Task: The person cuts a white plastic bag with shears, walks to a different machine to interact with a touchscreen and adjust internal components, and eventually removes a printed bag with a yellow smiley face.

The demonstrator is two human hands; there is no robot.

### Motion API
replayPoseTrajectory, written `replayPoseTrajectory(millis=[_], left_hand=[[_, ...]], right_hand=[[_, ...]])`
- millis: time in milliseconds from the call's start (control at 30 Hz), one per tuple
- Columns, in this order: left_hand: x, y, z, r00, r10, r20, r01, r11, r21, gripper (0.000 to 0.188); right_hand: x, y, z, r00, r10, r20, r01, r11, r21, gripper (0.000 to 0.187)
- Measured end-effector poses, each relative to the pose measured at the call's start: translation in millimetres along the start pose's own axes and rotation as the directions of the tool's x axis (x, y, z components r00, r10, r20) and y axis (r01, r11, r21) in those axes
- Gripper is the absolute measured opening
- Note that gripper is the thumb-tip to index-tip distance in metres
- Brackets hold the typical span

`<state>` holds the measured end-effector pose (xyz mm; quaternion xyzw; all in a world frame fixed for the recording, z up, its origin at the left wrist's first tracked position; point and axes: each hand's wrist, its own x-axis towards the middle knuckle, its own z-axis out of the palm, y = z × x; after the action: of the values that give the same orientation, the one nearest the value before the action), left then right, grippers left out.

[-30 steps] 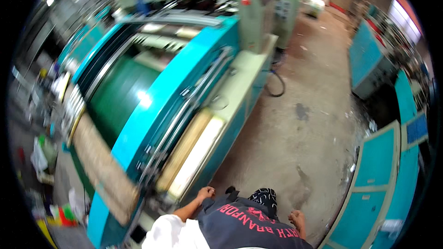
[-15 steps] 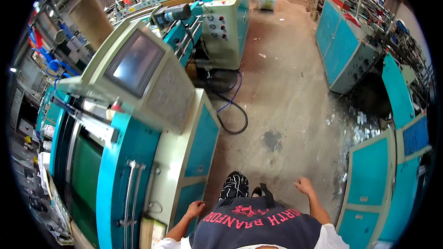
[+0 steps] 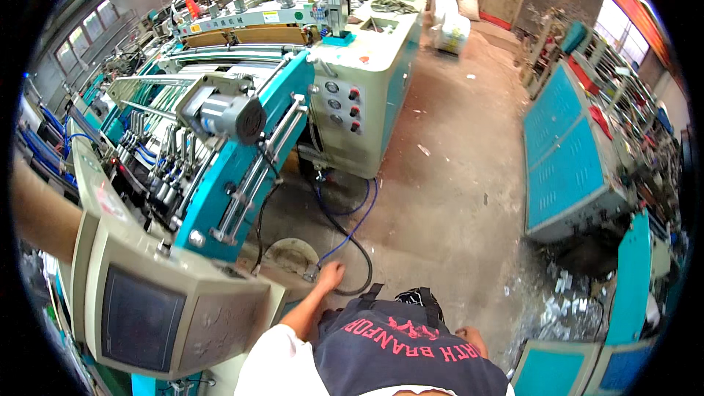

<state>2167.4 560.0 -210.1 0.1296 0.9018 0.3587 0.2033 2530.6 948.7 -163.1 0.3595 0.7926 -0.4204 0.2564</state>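
Observation:
My left hand (image 3: 331,276) is in front of my body, its fingers curled in a loose fist with nothing visible in it. Past it, a black cable and a blue hose (image 3: 352,231) loop over the floor beside a machine. My right hand (image 3: 471,337) hangs low by my right side, partly behind my dark apron (image 3: 400,348); its fingers look curled and I see nothing in them. Neither hand appears to touch a machine. Nearest on my left is a beige control box with a dark screen (image 3: 143,319).
A teal and beige machine with rollers, a grey motor (image 3: 233,119) and a knobbed cabinet (image 3: 345,114) stands at the left. Teal cabinets (image 3: 565,154) line the right, with plastic scraps (image 3: 565,315) on the floor. White rolls (image 3: 449,29) lie at the far end of the aisle.
I have moved forward along the aisle: the control box is now nearer, at the lower left. My left hand has swung forward, and my right hand has dropped back by my side.

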Motion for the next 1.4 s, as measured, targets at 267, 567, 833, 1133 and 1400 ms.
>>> replayPoseTrajectory(millis=[267,567,833,1133,1400], left_hand=[[202.4,221.7,-40.6,0.973,0.203,-0.108,-0.227,0.919,-0.321,0.026],[220.0,239.0,-43.4,0.956,-0.292,-0.020,0.244,0.833,-0.497,0.027],[341.9,267.6,-109.1,0.788,-0.444,-0.427,0.122,0.791,-0.599,0.027],[386.0,322.4,-156.7,0.643,-0.445,-0.624,0.050,0.837,-0.546,0.025],[251.3,305.6,-129.1,-0.117,-0.787,-0.606,-0.041,0.613,-0.789,0.024]], right_hand=[[180.1,-73.8,-147.6,0.995,0.066,0.073,-0.051,0.981,-0.189,0.021],[466.5,-312.7,-367.6,0.892,-0.453,0.005,0.424,0.831,-0.360,0.024],[571.3,-482.9,-353.9,0.798,-0.575,0.183,0.597,0.795,-0.107,0.027],[663.0,-549.0,-309.4,0.582,-0.266,0.769,0.733,0.580,-0.354,0.028],[783.4,-614.8,-290.5,0.606,-0.457,0.651,0.756,0.587,-0.290,0.022]])
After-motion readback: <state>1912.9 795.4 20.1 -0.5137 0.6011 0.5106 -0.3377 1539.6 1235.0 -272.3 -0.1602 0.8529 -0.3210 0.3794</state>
